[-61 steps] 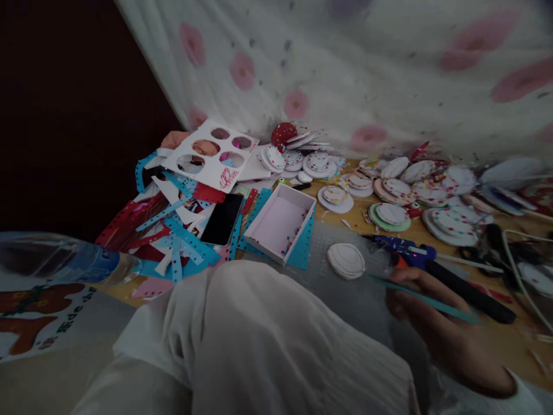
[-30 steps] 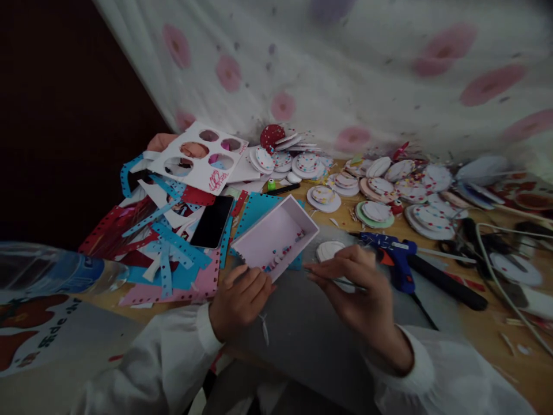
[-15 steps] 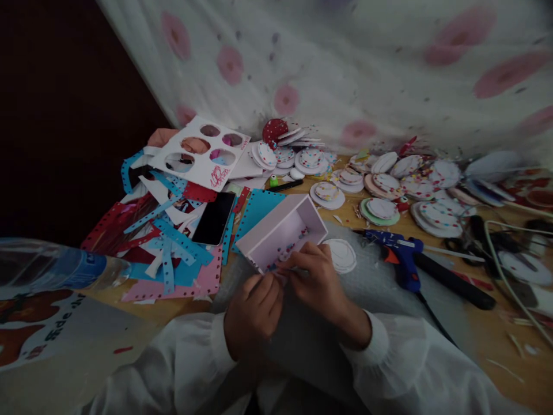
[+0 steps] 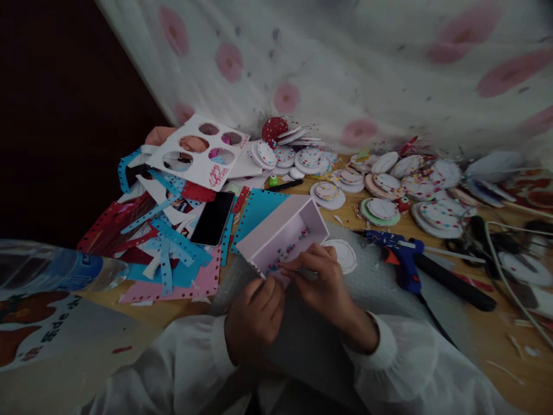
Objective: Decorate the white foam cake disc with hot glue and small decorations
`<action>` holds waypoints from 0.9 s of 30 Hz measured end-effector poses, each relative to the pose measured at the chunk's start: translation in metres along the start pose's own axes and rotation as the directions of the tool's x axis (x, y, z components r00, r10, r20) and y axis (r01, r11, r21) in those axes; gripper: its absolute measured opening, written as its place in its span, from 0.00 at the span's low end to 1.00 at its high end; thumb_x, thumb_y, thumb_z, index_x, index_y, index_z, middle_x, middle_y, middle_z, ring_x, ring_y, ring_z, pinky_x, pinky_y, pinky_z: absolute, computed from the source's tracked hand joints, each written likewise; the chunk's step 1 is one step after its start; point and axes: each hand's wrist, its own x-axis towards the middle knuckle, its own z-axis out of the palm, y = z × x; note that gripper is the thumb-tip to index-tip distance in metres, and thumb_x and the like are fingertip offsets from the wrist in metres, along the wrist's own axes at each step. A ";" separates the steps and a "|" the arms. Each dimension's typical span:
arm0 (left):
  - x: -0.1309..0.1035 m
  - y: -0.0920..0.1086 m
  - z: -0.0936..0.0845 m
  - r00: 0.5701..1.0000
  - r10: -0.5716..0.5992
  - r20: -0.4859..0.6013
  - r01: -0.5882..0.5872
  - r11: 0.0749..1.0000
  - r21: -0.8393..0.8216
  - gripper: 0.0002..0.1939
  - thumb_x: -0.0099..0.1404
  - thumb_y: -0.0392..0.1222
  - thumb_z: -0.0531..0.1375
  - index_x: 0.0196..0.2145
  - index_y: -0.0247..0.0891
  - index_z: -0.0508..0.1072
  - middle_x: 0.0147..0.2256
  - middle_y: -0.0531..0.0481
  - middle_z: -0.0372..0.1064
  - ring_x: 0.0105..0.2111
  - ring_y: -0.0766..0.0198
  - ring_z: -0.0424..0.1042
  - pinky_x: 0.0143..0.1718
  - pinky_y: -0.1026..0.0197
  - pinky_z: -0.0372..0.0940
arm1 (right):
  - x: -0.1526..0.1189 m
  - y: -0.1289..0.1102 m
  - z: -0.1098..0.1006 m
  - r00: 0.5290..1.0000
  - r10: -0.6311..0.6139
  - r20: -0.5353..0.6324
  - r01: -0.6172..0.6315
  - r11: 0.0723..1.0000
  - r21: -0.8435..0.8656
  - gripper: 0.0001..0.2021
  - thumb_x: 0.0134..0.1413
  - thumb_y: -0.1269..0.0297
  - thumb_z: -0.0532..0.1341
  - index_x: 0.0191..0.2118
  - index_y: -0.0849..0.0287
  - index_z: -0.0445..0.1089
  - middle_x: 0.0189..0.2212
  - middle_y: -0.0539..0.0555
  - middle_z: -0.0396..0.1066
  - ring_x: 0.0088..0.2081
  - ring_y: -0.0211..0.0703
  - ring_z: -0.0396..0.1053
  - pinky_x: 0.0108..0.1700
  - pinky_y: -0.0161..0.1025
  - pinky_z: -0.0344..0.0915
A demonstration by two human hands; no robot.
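A shallow pale box [image 4: 280, 230], tilted with its open side toward me, holds small red, white and blue bits [image 4: 280, 258], too small to name. My right hand [image 4: 322, 282] reaches over its near edge, thumb and forefinger pinched together just above the bits. Whether anything is in that pinch is too small to see. My left hand [image 4: 256, 314] is closed at the box's lower left corner, its fingers curled together. What it grips, if anything, is hidden. Behind my right hand lies a flat white paper disc [image 4: 344, 256].
A blue glue gun [image 4: 404, 253] lies to the right with its cord. Stacked paper discs [image 4: 382, 212] with coloured dots line the back. On the left are a phone [image 4: 212, 219], paper strips [image 4: 166, 259], a cut-out white card [image 4: 196, 151] and a plastic bottle [image 4: 64, 266].
My right hand has moved slightly up and away from my left hand, its fingertips now over the bits in the box. My left hand stays nearly in place.
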 end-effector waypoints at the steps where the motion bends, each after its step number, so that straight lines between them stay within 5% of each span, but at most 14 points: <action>1: 0.000 -0.001 0.000 1.000 -0.004 -0.001 0.004 1.000 -0.002 0.17 0.68 0.30 0.46 0.36 0.29 0.75 0.38 0.41 0.76 0.42 0.58 0.71 0.45 0.54 0.60 | 0.000 -0.001 -0.002 1.000 -0.007 -0.016 0.007 1.000 0.008 0.05 0.46 0.72 0.66 0.26 0.54 0.72 0.24 0.48 0.70 0.30 0.41 0.65 0.36 0.41 0.52; 8: 0.001 -0.025 0.001 0.988 -0.139 -0.067 0.139 0.990 -0.016 0.06 0.64 0.32 0.57 0.39 0.32 0.73 0.35 0.46 0.76 0.39 0.59 0.73 0.45 0.54 0.59 | -0.023 -0.014 -0.048 0.968 -0.220 -0.124 0.225 0.974 0.022 0.12 0.48 0.78 0.61 0.34 0.51 0.72 0.32 0.48 0.78 0.28 0.42 0.67 0.35 0.45 0.56; 13: 0.011 -0.052 0.004 0.977 -0.179 -0.113 0.179 0.984 -0.011 0.06 0.62 0.32 0.60 0.38 0.36 0.72 0.34 0.49 0.76 0.39 0.60 0.74 0.45 0.54 0.58 | -0.051 0.001 -0.078 0.965 -0.029 -0.261 0.024 0.999 -0.022 0.13 0.46 0.75 0.65 0.35 0.47 0.72 0.32 0.49 0.78 0.28 0.45 0.68 0.36 0.48 0.57; 19: 0.037 -0.087 0.011 0.979 -0.204 0.025 0.204 0.979 0.019 0.06 0.64 0.34 0.56 0.38 0.37 0.71 0.37 0.48 0.75 0.40 0.58 0.72 0.45 0.51 0.58 | -0.059 0.036 -0.072 0.931 0.077 -0.357 -0.081 0.997 0.002 0.07 0.45 0.71 0.67 0.30 0.50 0.73 0.27 0.50 0.77 0.28 0.46 0.68 0.35 0.48 0.58; 23: 0.065 -0.076 0.000 0.937 -0.348 0.033 0.349 0.931 -0.102 0.12 0.63 0.36 0.57 0.45 0.37 0.70 0.45 0.42 0.70 0.47 0.52 0.67 0.48 0.48 0.59 | -0.059 0.047 -0.065 0.939 0.119 -0.323 -0.094 0.991 0.091 0.06 0.45 0.70 0.67 0.30 0.52 0.74 0.26 0.50 0.76 0.28 0.45 0.68 0.35 0.46 0.58; 25: 0.079 -0.058 0.002 0.915 -0.404 0.000 0.382 0.866 -0.324 0.09 0.62 0.34 0.57 0.41 0.37 0.71 0.40 0.44 0.71 0.43 0.57 0.68 0.46 0.52 0.62 | -0.060 0.048 -0.064 0.938 0.157 -0.309 -0.122 0.984 0.130 0.05 0.46 0.70 0.68 0.30 0.53 0.74 0.26 0.50 0.76 0.28 0.45 0.68 0.35 0.45 0.58; 27: 0.088 -0.038 0.013 0.915 -0.390 0.106 0.378 0.732 -0.566 0.07 0.63 0.33 0.55 0.38 0.37 0.72 0.36 0.47 0.70 0.38 0.62 0.69 0.41 0.59 0.65 | -0.061 0.049 -0.064 0.931 0.206 -0.302 -0.162 0.973 0.165 0.05 0.46 0.70 0.67 0.31 0.53 0.74 0.26 0.50 0.75 0.29 0.44 0.68 0.35 0.45 0.59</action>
